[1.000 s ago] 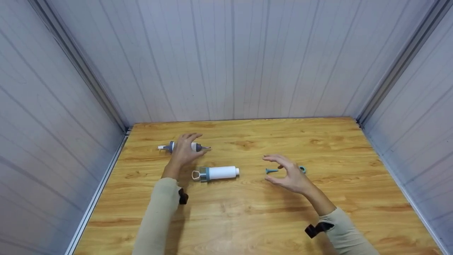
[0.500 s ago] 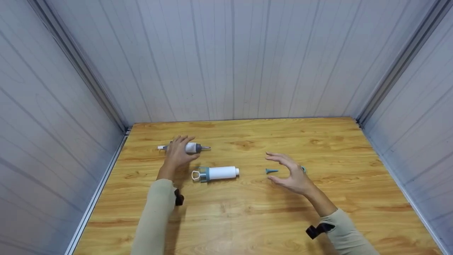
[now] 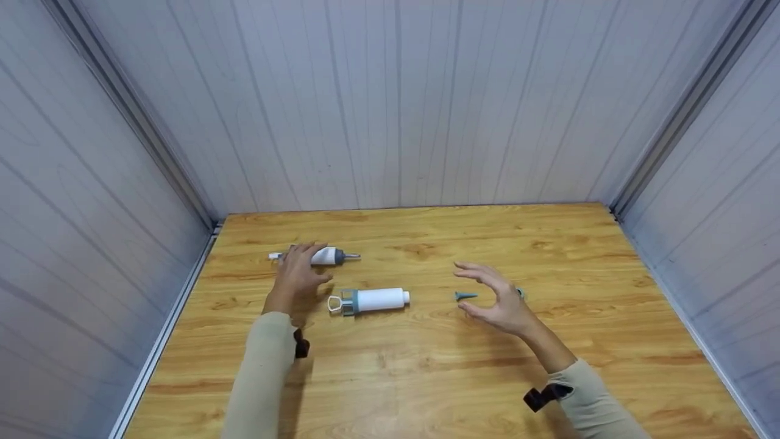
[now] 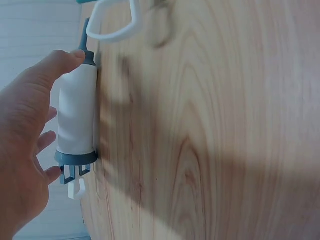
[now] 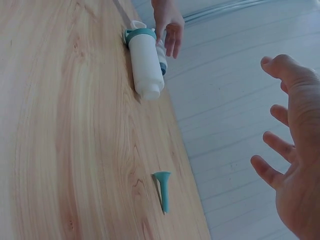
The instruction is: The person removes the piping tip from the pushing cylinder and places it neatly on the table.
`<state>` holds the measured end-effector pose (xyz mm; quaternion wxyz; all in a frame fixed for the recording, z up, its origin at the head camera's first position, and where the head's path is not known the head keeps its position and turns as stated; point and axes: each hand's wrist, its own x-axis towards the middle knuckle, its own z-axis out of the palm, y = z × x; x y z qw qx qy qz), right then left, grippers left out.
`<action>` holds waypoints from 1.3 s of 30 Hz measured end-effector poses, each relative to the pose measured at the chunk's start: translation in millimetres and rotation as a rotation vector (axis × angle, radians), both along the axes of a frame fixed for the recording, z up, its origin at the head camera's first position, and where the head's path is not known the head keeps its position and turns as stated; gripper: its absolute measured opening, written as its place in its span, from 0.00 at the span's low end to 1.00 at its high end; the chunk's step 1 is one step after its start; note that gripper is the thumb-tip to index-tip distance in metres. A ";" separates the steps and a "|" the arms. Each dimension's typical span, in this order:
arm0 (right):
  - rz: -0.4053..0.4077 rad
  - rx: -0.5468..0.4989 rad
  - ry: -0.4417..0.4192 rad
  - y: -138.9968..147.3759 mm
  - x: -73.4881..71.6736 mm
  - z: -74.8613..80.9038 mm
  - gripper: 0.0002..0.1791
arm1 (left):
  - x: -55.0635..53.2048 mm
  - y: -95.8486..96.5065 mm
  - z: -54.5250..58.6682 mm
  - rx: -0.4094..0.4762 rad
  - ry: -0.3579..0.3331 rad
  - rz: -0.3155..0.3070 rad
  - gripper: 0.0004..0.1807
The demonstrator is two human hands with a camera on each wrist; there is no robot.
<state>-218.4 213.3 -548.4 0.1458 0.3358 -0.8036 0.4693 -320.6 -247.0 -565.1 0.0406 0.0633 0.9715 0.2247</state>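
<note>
In the head view my left hand (image 3: 295,272) hovers over a white syringe-like tube (image 3: 325,256) with blue-grey ends and a thin nozzle, hiding part of its handle end. The left wrist view has the fingers spread and slightly bent along the tube (image 4: 78,110), thumb overlapping its nozzle end. Nearer me lies a second white tube (image 3: 381,299) with a teal collar and white pull handle. My right hand (image 3: 503,306) is raised, thumb and fingers apart in a C shape, holding nothing. Left of its palm lies a small teal nozzle (image 3: 466,296) with a flared end.
A small teal ring (image 3: 520,292) shows just behind my right hand, partly hidden by it. Everything lies on a wood-grain table (image 3: 390,378). Pale panel walls (image 3: 390,103) enclose its back and both sides.
My left hand has drawn left and slightly toward me along the blue-grey-ended tube, uncovering more of its white body. My right hand has barely moved. The tubes and small teal parts stay put.
</note>
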 end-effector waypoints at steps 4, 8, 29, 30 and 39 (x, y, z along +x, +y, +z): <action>0.001 0.000 -0.038 -0.7 1.4 -0.2 0.33 | 1.9 -1.1 0.1 -0.031 -0.004 0.008 0.44; -0.008 -0.004 -0.035 0.1 0.3 -1.2 0.33 | 1.3 -1.8 -0.4 -0.053 -0.013 0.032 0.42; 0.089 -0.217 -0.117 5.4 -8.5 -12.2 0.51 | 5.7 -9.5 -5.0 -0.051 0.058 0.062 0.30; 0.093 -0.224 -0.127 5.7 -8.7 -12.5 0.51 | 6.6 -9.9 -6.1 -0.041 0.063 0.066 0.30; 0.162 -0.305 -0.191 7.4 -8.5 -15.0 0.48 | 10.5 -12.8 -12.5 -0.032 0.079 0.079 0.28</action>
